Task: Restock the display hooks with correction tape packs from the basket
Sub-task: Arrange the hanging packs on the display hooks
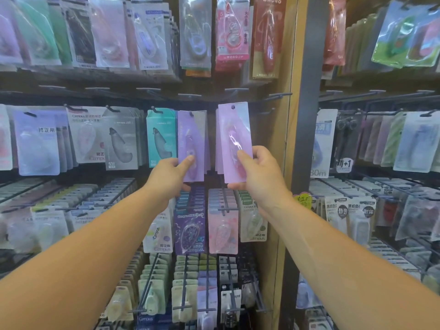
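Thumb (pixel 243 157) of your right hand (pixel 259 173) pressed the front of the pink correction tape pack (pixel 234 129), with the fingers curled behind its lower end. Your left hand (pixel 166 175) pinched the bottom of the purple pack (pixel 190 141), which hung on its hook just beside. The pink pack stood upright: long axis vertical, hang hole (pixel 232 107) at the top, face toward you. Its hook tip was hidden, so seating could not be told. Advice: steer by the hole, keep the card square, then slide it back.
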Demonstrator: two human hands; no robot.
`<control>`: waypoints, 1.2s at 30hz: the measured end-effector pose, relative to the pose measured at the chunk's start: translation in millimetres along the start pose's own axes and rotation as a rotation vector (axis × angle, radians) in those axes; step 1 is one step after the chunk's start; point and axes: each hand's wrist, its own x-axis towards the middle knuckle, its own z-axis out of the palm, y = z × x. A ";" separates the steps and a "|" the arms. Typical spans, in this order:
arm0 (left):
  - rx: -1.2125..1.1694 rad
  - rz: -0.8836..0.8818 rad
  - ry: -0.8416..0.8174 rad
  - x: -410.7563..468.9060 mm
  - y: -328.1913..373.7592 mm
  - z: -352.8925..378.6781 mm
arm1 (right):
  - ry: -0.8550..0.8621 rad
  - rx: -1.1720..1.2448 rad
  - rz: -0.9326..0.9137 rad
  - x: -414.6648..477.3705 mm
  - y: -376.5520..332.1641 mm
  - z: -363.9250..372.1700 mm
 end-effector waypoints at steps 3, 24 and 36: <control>0.022 0.012 0.000 -0.4 -0.5 -1.6 | 0.006 -0.001 0.016 1.1 3.6 -0.2; 0.117 0.009 0.003 3.9 -3.5 -6.0 | 0.001 -0.323 0.168 35.0 17.8 15.6; 0.519 0.602 0.249 -93.0 -32.2 -1.7 | -0.102 -0.349 0.036 -101.2 23.1 -70.9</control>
